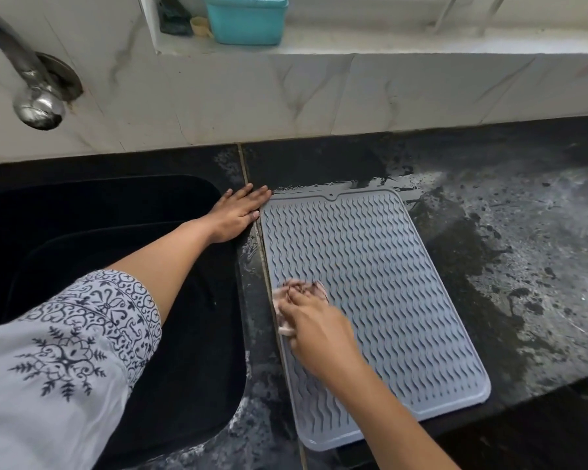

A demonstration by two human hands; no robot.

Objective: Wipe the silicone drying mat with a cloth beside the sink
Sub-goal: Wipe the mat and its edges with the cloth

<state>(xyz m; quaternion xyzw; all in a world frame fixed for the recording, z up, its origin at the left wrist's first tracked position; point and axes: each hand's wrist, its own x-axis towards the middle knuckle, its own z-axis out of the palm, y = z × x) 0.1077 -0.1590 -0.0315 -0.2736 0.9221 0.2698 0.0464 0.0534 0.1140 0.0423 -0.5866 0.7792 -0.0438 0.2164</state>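
Wiping is judged to be under way. The left hand [238, 213] is laid flat, fingers straight, on the wet black desk [506, 232] between the sink [190, 351] and the mat's far corner. The right hand [316, 327] is curled round a pale cloth [286, 300], which is pressed on the grey silicone drying mat [387, 266] near its left edge. Strokes toward the right side are called for next. Sink basin: contents cannot be made out. Teal tub [246, 18] on the ledge: contents hidden.

We see the cloth [279, 301] only as a pale blur, mostly hidden under our right hand [314, 325]; the tap [24, 79] and teal tub [246, 20] are cut off at left and top.
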